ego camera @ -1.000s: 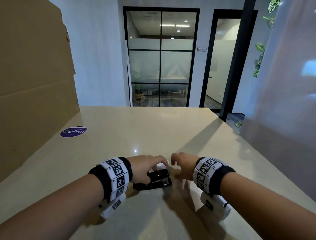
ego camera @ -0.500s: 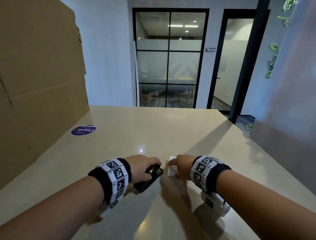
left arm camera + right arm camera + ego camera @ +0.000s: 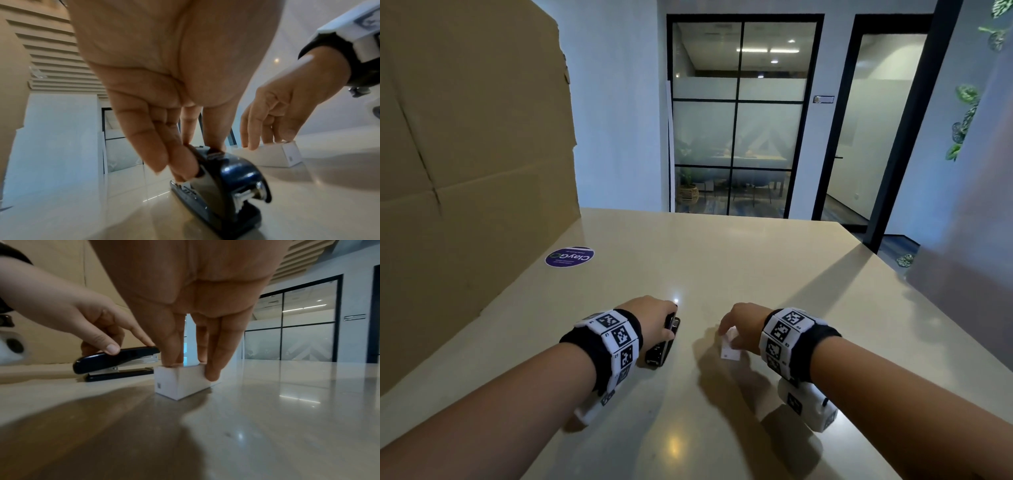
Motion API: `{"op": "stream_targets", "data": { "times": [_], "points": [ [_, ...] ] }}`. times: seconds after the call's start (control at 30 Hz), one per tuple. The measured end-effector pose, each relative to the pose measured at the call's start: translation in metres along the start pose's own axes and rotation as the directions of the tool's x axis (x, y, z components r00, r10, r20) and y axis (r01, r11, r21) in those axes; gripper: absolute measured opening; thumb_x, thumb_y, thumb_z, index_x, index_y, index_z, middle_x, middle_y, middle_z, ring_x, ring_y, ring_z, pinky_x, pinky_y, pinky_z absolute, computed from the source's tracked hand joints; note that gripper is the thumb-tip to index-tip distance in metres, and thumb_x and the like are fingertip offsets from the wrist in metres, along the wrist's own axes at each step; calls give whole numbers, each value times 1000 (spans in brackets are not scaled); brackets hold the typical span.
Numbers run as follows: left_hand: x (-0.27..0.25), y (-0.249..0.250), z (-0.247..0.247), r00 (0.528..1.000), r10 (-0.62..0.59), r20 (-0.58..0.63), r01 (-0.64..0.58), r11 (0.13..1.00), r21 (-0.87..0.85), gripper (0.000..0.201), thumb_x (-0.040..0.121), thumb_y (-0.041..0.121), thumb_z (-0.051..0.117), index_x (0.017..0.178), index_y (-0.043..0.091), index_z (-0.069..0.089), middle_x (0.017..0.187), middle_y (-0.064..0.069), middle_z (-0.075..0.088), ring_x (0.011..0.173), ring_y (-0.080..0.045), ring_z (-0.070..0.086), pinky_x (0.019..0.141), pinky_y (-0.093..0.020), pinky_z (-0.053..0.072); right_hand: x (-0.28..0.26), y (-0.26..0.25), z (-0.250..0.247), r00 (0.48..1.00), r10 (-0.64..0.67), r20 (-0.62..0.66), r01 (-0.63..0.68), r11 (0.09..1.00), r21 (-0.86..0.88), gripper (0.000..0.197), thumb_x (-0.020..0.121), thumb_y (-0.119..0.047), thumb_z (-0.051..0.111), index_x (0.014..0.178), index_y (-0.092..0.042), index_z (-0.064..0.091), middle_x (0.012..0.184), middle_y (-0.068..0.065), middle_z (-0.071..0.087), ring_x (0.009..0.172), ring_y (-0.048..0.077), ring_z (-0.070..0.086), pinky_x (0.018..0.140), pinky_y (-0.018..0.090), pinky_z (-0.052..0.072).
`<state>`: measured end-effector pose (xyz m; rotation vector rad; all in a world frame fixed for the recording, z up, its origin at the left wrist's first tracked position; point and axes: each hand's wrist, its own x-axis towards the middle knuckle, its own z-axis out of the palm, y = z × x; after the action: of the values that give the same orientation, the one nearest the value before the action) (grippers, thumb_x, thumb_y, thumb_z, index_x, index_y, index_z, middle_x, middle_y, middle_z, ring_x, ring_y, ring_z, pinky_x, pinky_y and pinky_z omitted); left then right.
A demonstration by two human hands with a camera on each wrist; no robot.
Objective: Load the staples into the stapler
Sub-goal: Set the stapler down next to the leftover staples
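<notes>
Risk first: the stapler (image 3: 663,342) is closed, lying flat on the table (image 3: 722,260); if I pry the top one-handed it may skid on the glossy surface, or snap back. The staple box (image 3: 730,349) is small and light; a careless pinch could tip it and spill strips. My left hand (image 3: 654,320) clamps the stapler's top between thumb and fingers. My right hand (image 3: 743,327) pinches the box, fingertips (image 3: 212,374) down its sides. The box sits at 3 o'clock from the stapler, near, not touching.
</notes>
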<state>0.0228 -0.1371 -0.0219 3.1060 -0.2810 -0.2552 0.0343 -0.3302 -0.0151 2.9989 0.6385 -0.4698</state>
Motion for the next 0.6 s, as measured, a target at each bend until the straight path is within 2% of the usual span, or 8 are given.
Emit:
{"op": "stream_targets", "data": {
  "times": [0.13,0.4,0.6],
  "points": [
    [-1,-27,-1,998,-55,-5,55,998,-16,45,91,33,56,132,15,48,125,-11,61,111,-30,60,93,-38,50,14,-24,-5,997,-78,0,78,997,23,42,90,-13,60,131,-14,57,136,10,57,122,27,56,103,35,45],
    [-9,-87,-1,987,-160,8,160,986,-39,53,92,30,55,142,24,38,132,-10,58,116,-29,58,95,-36,47,43,-73,-9,989,-142,-42,142,990,-17,36,93,-17,55,129,-17,57,132,7,60,120,26,57,97,33,45],
    [-17,-123,1,977,-214,-3,213,975,-60,53,91,30,57,141,25,40,130,-9,59,114,-28,58,91,-33,46,55,-113,-18,973,-231,-7,230,970,-76,41,95,-14,50,136,-15,52,140,7,54,128,26,51,105,35,42]
  ]
}}
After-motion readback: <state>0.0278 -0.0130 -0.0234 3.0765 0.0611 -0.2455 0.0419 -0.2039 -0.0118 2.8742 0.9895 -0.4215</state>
